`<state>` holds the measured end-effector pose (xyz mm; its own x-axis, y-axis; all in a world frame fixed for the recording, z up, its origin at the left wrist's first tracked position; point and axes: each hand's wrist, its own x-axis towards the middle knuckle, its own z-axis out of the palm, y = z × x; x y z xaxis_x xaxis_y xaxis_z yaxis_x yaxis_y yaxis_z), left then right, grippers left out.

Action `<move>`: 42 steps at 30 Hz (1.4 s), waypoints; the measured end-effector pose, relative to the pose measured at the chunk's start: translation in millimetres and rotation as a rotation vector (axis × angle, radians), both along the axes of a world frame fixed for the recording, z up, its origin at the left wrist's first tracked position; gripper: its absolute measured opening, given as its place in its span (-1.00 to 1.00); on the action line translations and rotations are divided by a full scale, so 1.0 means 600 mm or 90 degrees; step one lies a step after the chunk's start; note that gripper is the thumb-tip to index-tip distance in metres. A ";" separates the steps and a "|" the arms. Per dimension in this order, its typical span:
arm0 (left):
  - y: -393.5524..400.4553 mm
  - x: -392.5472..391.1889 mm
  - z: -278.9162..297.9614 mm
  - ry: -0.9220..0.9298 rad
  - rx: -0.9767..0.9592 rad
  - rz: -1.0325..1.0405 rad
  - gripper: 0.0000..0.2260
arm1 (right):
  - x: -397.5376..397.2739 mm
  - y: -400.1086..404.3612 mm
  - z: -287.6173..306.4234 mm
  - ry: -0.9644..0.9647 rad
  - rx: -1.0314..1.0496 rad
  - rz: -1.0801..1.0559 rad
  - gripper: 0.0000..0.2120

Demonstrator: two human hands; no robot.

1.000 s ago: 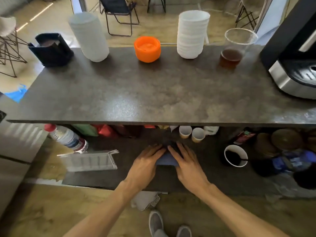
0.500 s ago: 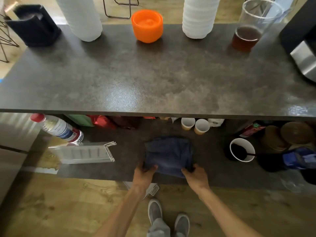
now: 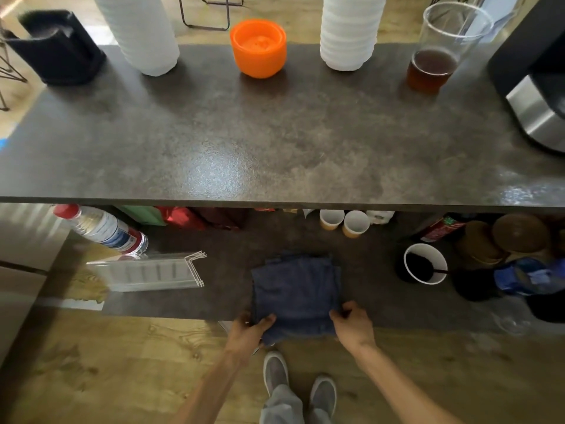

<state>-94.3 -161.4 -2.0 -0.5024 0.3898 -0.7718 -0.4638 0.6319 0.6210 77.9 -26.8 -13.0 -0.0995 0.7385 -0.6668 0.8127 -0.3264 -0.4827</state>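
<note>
The folded blue cloth has slid toward the person since half a second ago, and its near edge now hangs past the front lip of the lower shelf! A second back both palms lay flat on it, deeper in. Now the left hand pinches the near-left corner, thumb on top and fingers tucked beneath, while the right hand curls round the near-right corner. Most of the cloth lies flat on the shelf, under the countertop.

To its left sits a clear plastic stack, and beyond that a water bottle lies on its side. Behind the cloth stand two paper cups, touching each other. Off to the right, apart from the cloth, is a white cup with dark contents.

Up top, an orange bowl stands between two white stacks, with a glass of brown drink farther right, beside a coffee machine. Grey shoes show below on the wooden floor.
</note>
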 end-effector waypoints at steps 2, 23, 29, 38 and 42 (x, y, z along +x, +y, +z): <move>-0.002 -0.002 0.010 0.051 -0.010 -0.088 -0.76 | 0.001 -0.007 0.013 0.007 0.031 0.024 -0.70; 0.113 -0.105 -0.051 0.593 0.013 -0.449 -0.59 | -0.063 0.076 0.011 0.159 0.225 0.064 -0.78; 0.126 -0.127 -0.026 0.550 -0.084 -0.542 -0.84 | -0.079 0.122 0.016 0.035 0.311 0.397 -0.88; 0.182 -0.129 0.007 0.526 -0.006 -0.590 -0.91 | -0.072 0.155 0.035 0.110 0.290 0.347 -0.91; 0.185 -0.135 -0.008 0.481 -0.050 -0.611 -0.93 | -0.096 0.153 0.014 0.062 0.285 0.462 -0.74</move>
